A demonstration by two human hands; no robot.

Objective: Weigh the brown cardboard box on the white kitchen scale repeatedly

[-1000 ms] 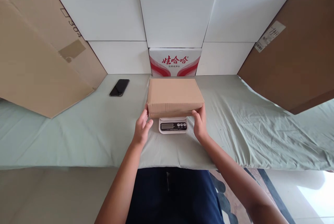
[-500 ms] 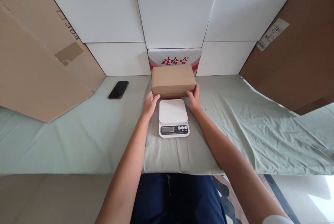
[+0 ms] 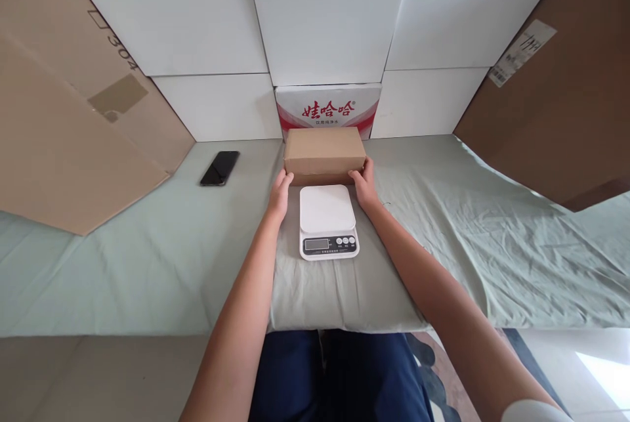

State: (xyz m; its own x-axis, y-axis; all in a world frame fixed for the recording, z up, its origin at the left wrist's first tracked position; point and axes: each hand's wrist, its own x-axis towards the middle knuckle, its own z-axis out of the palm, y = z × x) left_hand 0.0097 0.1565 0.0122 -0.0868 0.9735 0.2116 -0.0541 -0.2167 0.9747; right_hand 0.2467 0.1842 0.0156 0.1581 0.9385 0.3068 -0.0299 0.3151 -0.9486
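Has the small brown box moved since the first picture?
Yes: the small brown box has moved back, from over the white scale to behind it, nearer the red-lettered carton.

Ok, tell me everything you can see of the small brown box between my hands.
The box is a plain, closed, brown carton, apparently cardboard, wider than it is tall, with a faint line across its front face. It sits roughly level and appears to rest on the pale green cloth, just beyond the white scale and before the red-and-white carton. Your left hand grips its left end, your right hand its right. Its underside is hidden.
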